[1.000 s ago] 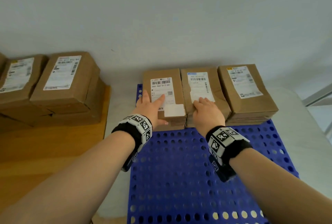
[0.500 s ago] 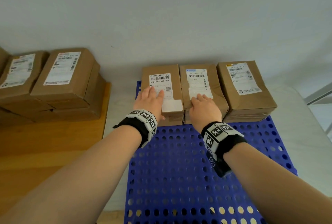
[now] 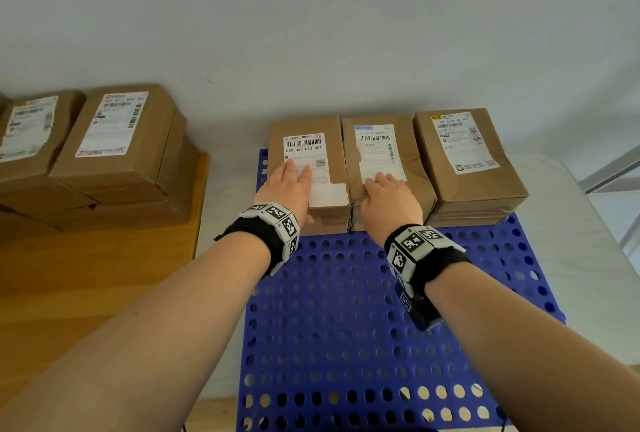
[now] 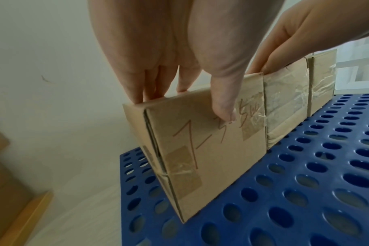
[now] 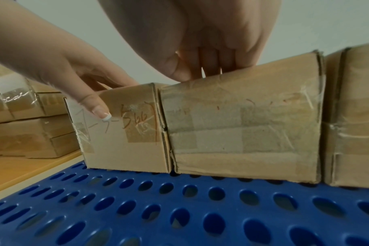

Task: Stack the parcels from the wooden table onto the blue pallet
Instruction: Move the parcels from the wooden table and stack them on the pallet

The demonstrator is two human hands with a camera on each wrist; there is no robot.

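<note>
Three brown parcels stand side by side along the far edge of the blue pallet [image 3: 346, 327]. My left hand [image 3: 287, 185] lies on the left parcel [image 3: 332, 140], fingers straight on its top. The thumb [image 4: 223, 106] hangs down its front face, which bears red handwriting [image 4: 200, 158]. My right hand [image 3: 389, 196] presses its fingertips on top of the middle parcel [image 3: 381, 144], seen from the front in the right wrist view [image 5: 242, 133]. The right parcel [image 3: 464, 154] is untouched. Neither hand lifts anything.
On the wooden table [image 3: 86, 275] at the left, more labelled parcels [image 3: 117, 140] are stacked against the wall. The pallet's near half [image 5: 179, 216] is bare perforated plastic. It rests on a white surface [image 3: 588, 223], with a metal frame at the far right.
My left hand has slid from the left parcel's near-left corner up onto its top. The right hand stays on the middle parcel, slightly farther forward.
</note>
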